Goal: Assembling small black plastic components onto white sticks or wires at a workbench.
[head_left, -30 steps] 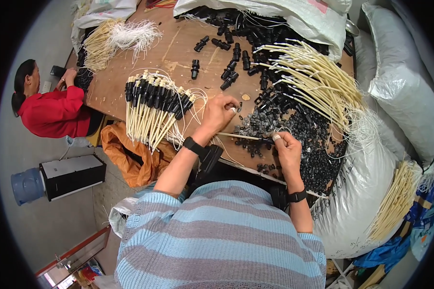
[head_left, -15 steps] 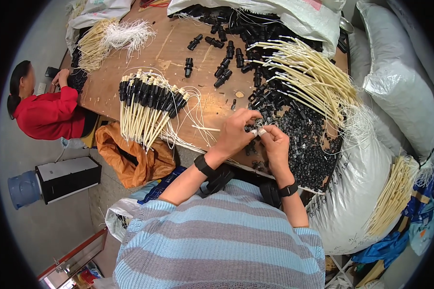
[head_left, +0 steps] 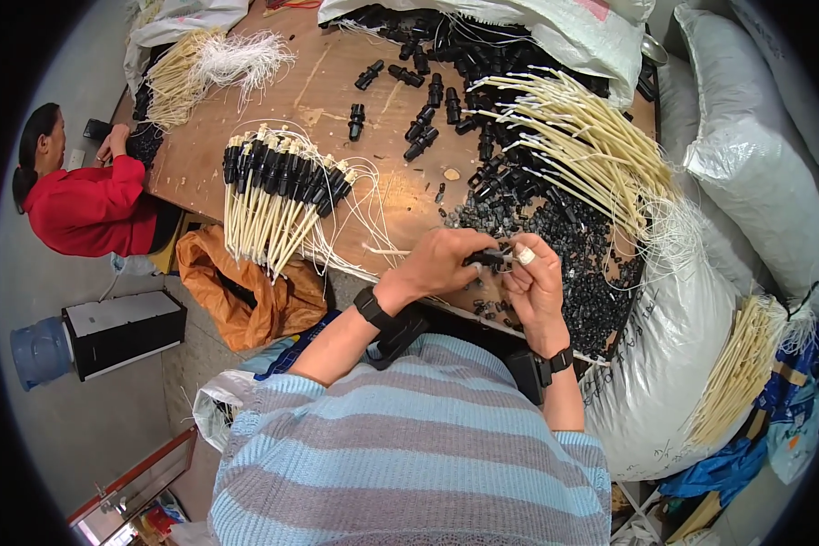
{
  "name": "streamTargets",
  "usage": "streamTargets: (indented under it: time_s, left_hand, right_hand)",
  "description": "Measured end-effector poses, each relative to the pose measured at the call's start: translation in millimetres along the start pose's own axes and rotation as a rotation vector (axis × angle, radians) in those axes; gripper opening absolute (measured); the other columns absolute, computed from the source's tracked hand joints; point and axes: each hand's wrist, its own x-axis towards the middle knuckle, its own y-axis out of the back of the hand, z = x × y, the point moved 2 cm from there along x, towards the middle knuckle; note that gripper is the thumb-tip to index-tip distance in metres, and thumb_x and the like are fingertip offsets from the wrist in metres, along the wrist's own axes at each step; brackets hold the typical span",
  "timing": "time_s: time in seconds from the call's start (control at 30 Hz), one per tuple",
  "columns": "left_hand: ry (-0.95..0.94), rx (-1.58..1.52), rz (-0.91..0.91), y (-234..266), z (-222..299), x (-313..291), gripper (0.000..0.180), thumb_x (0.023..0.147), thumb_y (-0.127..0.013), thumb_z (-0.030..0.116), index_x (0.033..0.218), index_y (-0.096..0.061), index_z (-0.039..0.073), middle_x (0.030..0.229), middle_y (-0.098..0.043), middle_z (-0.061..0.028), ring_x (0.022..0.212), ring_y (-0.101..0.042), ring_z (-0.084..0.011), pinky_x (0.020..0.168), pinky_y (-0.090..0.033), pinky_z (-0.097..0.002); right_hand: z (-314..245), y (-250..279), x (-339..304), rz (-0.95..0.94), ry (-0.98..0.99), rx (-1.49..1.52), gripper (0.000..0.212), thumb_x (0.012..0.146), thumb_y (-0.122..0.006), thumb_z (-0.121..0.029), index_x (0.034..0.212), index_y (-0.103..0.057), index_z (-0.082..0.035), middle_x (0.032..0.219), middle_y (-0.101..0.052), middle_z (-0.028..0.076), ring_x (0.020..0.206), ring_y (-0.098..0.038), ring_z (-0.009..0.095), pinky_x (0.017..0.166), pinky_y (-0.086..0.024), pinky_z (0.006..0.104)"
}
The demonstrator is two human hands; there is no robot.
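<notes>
My left hand (head_left: 435, 264) is closed around a black plastic fitting (head_left: 488, 258) above the table's front edge. A cream tube (head_left: 387, 251) sticks out leftward from beside that hand. My right hand (head_left: 539, 284) is pinched close to the fitting's right end, with white tape on a digit. Something thin and pale shows at its fingertips, too small to name. Below and right of the hands lies a heap of small dark pieces (head_left: 596, 314). Farther left on the table rests a bundle of cream tubes with black fittings (head_left: 287, 182) and white strings.
Loose black fittings (head_left: 420, 123) are scattered at the back, next to a bundle of cream tubes (head_left: 591, 150). Full white sacks (head_left: 673, 373) crowd the right side. An orange bag (head_left: 246, 296) stands by the table's left front. A person in red (head_left: 91, 205) sits at the far left.
The black fitting now shows between my hands. My right hand has turned and shifted slightly right, its fingers raised and curled. The cream tube has moved slightly.
</notes>
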Motion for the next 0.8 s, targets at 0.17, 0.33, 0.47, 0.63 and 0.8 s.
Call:
streamTargets:
  time_s: [0.17, 0.33, 0.47, 0.63, 0.8]
  left_hand:
    - [0.075, 0.012, 0.124, 7.6, -5.7, -2.1, 0.026, 0.069, -0.062, 0.008, 0.094, -0.068, 0.006, 0.080, -0.066, -0.0156, 0.080, -0.064, -0.0363, 0.069, -0.051, -0.0433]
    - [0.154, 0.295, 0.088, 6.3, -6.3, -6.9, 0.029, 0.068, -0.063, 0.010, 0.096, -0.070, 0.006, 0.087, -0.069, -0.0163, 0.081, -0.066, -0.0345, 0.071, -0.053, -0.0407]
    - [0.171, 0.278, 0.075, 10.6, -4.2, -11.1, 0.029, 0.067, -0.063, 0.010, 0.095, -0.070, 0.010, 0.084, -0.068, -0.0158, 0.077, -0.066, -0.0353, 0.066, -0.053, -0.0426]
    - [0.177, 0.561, 0.054, 12.4, -1.2, -14.6, 0.025, 0.066, -0.063, 0.009, 0.091, -0.068, 0.010, 0.075, -0.066, -0.0141, 0.072, -0.065, -0.0346, 0.062, -0.051, -0.0437]
    - [0.104, 0.325, 0.210, 20.9, -9.8, -21.8, 0.027, 0.065, -0.063, 0.005, 0.091, -0.069, 0.008, 0.076, -0.067, -0.0134, 0.073, -0.064, -0.0331, 0.065, -0.051, -0.0416]
  right_hand:
    - [-4.4, -7.1, -8.1, -0.004, 0.332, -1.120, 0.029, 0.086, -0.061, -0.007, 0.114, -0.067, -0.010, 0.075, -0.067, -0.001, 0.052, -0.057, 0.013, 0.050, -0.045, 0.0263]
    - [-6.1, -20.9, -13.2, -0.133, 0.604, -1.788, 0.039, 0.078, -0.063, -0.005, 0.115, -0.069, -0.015, 0.086, -0.069, 0.009, 0.064, -0.066, 0.026, 0.055, -0.051, 0.0336]
    - [-8.5, -13.5, -6.5, -0.170, 0.501, -1.593, 0.037, 0.076, -0.061, -0.002, 0.111, -0.070, -0.011, 0.081, -0.069, 0.011, 0.059, -0.065, 0.025, 0.053, -0.049, 0.0316]
    - [-4.9, -24.0, -2.7, -0.236, 0.506, -1.707, 0.041, 0.073, -0.059, 0.003, 0.112, -0.070, -0.004, 0.085, -0.071, 0.016, 0.057, -0.064, 0.017, 0.056, -0.049, 0.0263]
    - [-0.6, -30.8, 4.7, -0.266, 0.585, -1.611, 0.037, 0.074, -0.060, -0.003, 0.108, -0.072, -0.012, 0.082, -0.069, 0.013, 0.059, -0.064, 0.027, 0.053, -0.051, 0.0333]
